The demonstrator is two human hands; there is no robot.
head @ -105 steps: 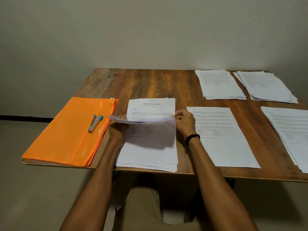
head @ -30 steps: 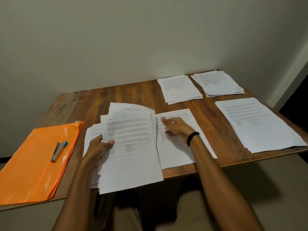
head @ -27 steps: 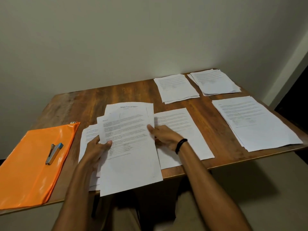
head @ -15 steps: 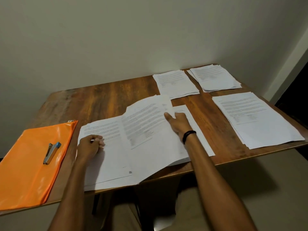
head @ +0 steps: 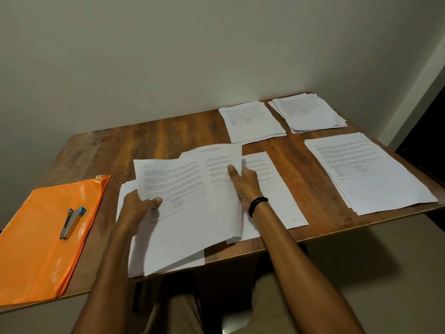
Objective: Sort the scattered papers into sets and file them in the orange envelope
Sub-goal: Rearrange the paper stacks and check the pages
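A loose stack of white printed papers (head: 183, 227) lies at the table's front edge, between my two hands. My left hand (head: 138, 208) grips the left edge of the top sheet (head: 178, 179), thumb on the print, and lifts it off the stack. My right hand (head: 243, 182) pinches the right edge of another raised sheet (head: 219, 160), whose top stands above the table. The orange envelope (head: 41, 237) lies flat at the left end of the table, apart from both hands.
A small stapler (head: 72, 221) rests on the envelope. A single sheet (head: 277, 194) lies right of my right hand. Three more paper piles sit on the wooden table (head: 154, 138): back centre (head: 252, 121), back right (head: 310, 112) and right (head: 368, 172).
My left hand, flat on the stack half a second ago, has now taken hold of the top sheet and lifted it. My right hand still holds a raised sheet. The camera has shifted slightly.
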